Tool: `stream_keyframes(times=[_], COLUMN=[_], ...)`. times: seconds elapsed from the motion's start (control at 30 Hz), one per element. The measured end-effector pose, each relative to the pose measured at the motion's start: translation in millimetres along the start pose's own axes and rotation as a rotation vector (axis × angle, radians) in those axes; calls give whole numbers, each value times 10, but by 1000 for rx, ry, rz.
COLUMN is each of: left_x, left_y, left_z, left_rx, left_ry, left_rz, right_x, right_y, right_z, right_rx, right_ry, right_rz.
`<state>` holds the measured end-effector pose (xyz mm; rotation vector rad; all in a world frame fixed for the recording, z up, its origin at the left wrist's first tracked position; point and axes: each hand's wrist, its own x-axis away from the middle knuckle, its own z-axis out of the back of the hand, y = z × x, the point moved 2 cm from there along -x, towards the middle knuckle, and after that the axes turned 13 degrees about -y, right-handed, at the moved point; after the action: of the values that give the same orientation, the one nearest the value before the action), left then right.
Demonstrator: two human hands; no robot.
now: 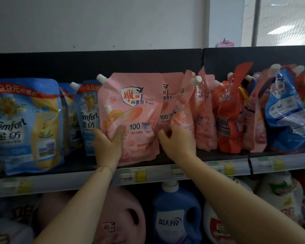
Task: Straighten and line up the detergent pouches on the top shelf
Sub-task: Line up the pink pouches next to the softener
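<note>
A pink detergent pouch [132,110] with a white cap stands at the front of the top shelf [187,156], facing me. My left hand [108,143] grips its lower left corner, thumb on the front. My right hand [179,141] reaches behind its right edge and holds the bottom of a second, tilted pink pouch [183,106]. More pink pouches [203,117] lean behind and to the right, with a third one [167,106] partly hidden behind the front pouch.
Blue Comfort pouches [25,124] fill the shelf to the left. Orange-red pouches [229,113] and a blue pouch [285,110] slump at the right. Price tags [132,175] line the shelf edge. Large detergent jugs [176,213] stand on the shelf below.
</note>
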<state>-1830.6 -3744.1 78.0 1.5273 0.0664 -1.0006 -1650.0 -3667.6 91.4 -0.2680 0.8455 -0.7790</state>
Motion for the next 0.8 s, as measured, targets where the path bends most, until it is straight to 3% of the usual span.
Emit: stream_keyframes(times=[0.13, 0.37, 0.47, 0.67, 0.8], left_x=[-4, 6, 20, -7, -3], left_y=[-32, -28, -19, -55, -47], left_z=[-25, -45, -42, -13, -7], left_rx=[-11, 27, 42, -4, 4], left_ry=[16, 18, 1, 76, 77], left_rz=[-7, -43, -63, -53, -47], right_x=[-79, -409, -576, -733, -625], right_y=[243, 224, 104, 56, 62], right_z=[123, -98, -262, -436, -344], right_rx=[86, 148, -29, -317, -153], right_ry=[-53, -251, -317, -496, -240], right_rz=[-179, -12, 91, 92, 252])
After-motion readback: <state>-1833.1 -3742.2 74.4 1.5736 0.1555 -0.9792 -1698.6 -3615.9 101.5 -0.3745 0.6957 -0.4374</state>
